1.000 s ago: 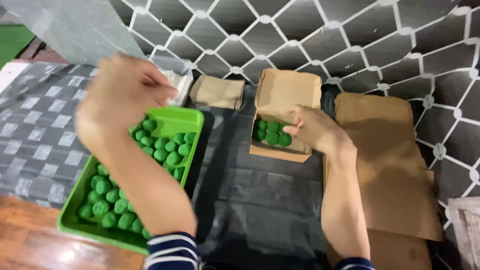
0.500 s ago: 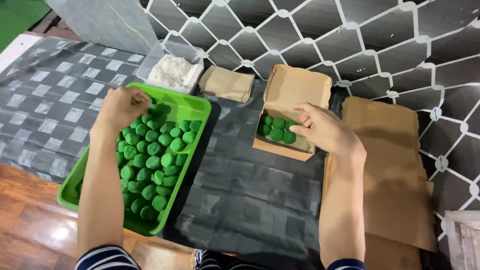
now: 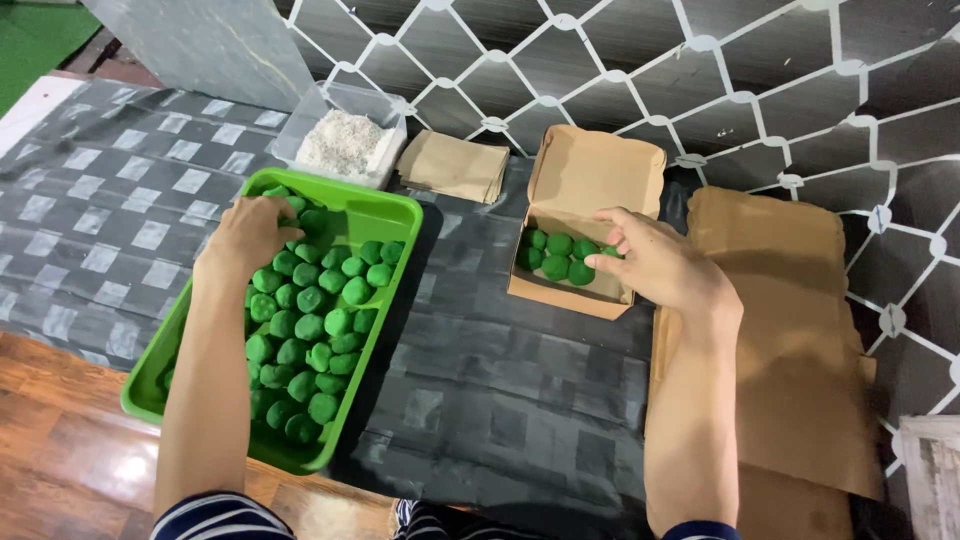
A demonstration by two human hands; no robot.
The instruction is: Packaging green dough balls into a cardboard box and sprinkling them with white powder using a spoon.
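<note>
Reaching into the far end of the green tray (image 3: 385, 215), the left hand (image 3: 245, 232) lies curled over the green balls (image 3: 315, 300), with its fingers bent down among them; it seems to close on one or two, but the fingers hide what is under them, so I cannot tell if a ball is really gripped. The tray sits at the left on a dark checked cloth (image 3: 100, 200), and the balls fill it in close rows, so the hand can take one from any place. The right hand (image 3: 655, 265) rests at the near right side of the small brown cardboard box (image 3: 590, 180), whose lid stands up at the back and leaves the inside free. Its fingers are loosely bent, and the fingertips touch a green ball at the right end of the few balls in the box (image 3: 555, 255); whether they pinch this ball or only press on it is not clear. The box stands between the two arms, near the tray but not touching it. Beside the box at the right lies a stack of flat brown cardboard (image 3: 790, 330). Behind the tray are a clear container of white powder (image 3: 345, 140) and a small pile of folded brown paper (image 3: 455, 165).
</note>
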